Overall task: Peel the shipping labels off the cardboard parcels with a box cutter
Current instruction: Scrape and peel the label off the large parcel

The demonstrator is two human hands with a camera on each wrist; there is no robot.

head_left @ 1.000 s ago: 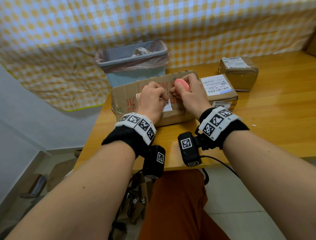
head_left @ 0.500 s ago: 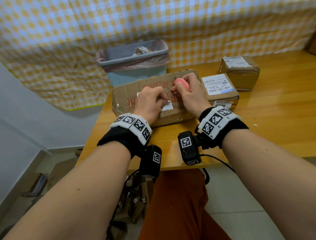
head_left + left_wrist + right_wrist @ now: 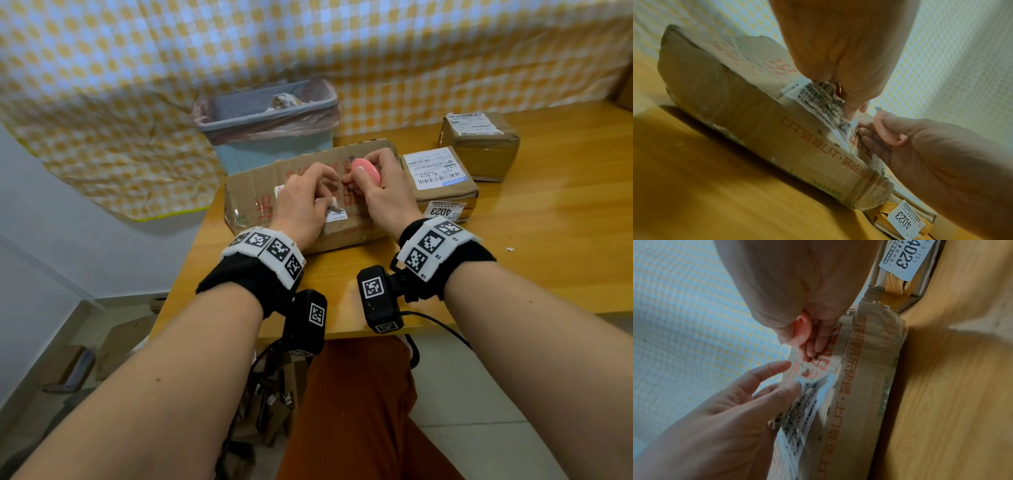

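The flat cardboard parcel [image 3: 301, 192] is lying on the tabletop [image 3: 513, 240], near its left edge, with the shipping label [image 3: 818, 104] partly lifted and crumpling. The left hand [image 3: 301, 205] is pinching the loose label edge between thumb and fingers [image 3: 789, 389]; the right hand [image 3: 380, 195] is curling around the pink box cutter [image 3: 366, 171], its short blade poking out toward the peel line. The label looks thin, tear-prone and stubbornly glued, so a hold close to the stuck seam seems wisest. The cardboard seems soft and dented, likely to shed its skin. Two more labelled parcels [image 3: 442, 181] are waiting to the right.
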